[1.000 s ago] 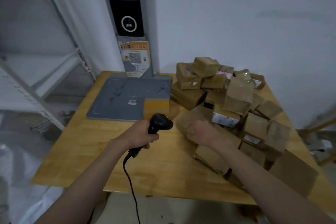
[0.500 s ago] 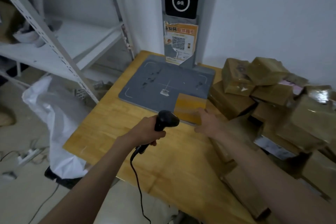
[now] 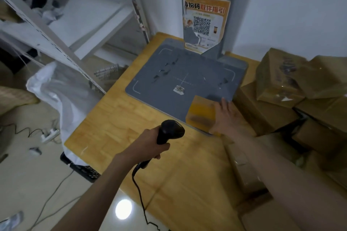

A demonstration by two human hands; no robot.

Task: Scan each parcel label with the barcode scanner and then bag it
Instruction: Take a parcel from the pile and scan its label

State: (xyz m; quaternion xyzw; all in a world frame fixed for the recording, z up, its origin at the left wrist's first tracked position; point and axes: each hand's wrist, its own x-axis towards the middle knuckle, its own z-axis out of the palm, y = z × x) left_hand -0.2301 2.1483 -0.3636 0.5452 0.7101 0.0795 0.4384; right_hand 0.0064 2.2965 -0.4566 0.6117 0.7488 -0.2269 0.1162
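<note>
Parcel point(image 3: 201, 111): small, yellow-brown, taped; R hand point(image 3: 226, 118) touching.

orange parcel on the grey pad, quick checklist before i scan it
1. Scanner gripped in left hand: ok.
2. Right hand on orange parcel: ok, fingers flat against its right side.
3. Label facing scanner: cannot tell, no label shows on the top face.
4. Scanner head aimed at parcel: ok, roughly.
5. White bag open and within reach: cannot tell; it hangs left of the table.
</note>
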